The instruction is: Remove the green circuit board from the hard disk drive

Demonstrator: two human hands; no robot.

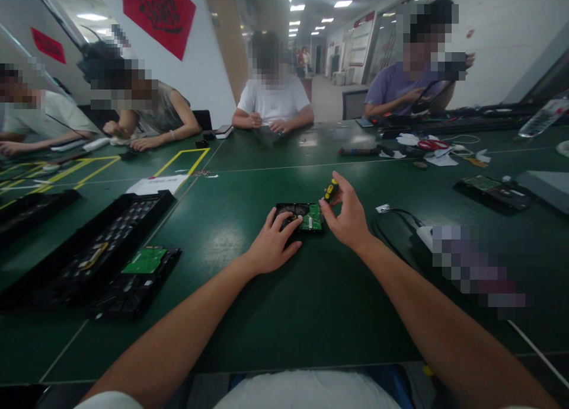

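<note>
Head view: I've got left hand [272, 248] spread on a black device [291, 208], right hand [349, 216] pinching a yellow-black tool [331, 189]. Green-boarded unit [144, 259] sits near left.

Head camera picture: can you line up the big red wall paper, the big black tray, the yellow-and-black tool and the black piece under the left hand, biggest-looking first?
1. Big black tray
2. Big red wall paper
3. Black piece under the left hand, partly hidden
4. Yellow-and-black tool, partly hidden
</note>
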